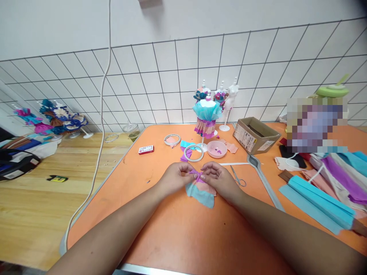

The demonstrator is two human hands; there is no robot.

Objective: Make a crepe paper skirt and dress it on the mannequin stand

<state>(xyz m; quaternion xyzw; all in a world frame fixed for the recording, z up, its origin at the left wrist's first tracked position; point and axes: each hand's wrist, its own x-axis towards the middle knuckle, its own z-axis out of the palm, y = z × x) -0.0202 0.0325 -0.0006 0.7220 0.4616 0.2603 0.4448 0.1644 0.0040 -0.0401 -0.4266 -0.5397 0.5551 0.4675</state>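
1. Left hand (176,176), bare: thumb and fingers pinched on the gathered purple top of a layered purple, peach and light-blue piece of thin crinkled sheet (200,193).
2. Right hand (222,181), bare: thumb and fingers pinched on the same purple gather, just beside the left fingertips. Layered piece between both hands, peach and light-blue edges fanned toward the near side, above a smooth orange tabletop (160,236).
3. Bright-blue folded sheet (321,200), lying at far right of the tabletop.
4. Small metal scissors (242,183) with looped handles, flat just beyond the right hand.
5. Narrow white strip (236,164), flat, beyond the scissors.
6. Pale round ring (185,154), flat, partly over purple and blue scraps (187,144).
7. Shallow round pink bowl (211,147), small purple bits inside, beside the ring.
8. Small red-and-white rectangular box (146,149), at left.
9. Open brown cardboard box (246,136), at right.
10. White miniature dress form (208,102) on a stand, in light-blue ruffle and tiered skirt.
11. White tiled wall (163,84), dark grid lines, at back.
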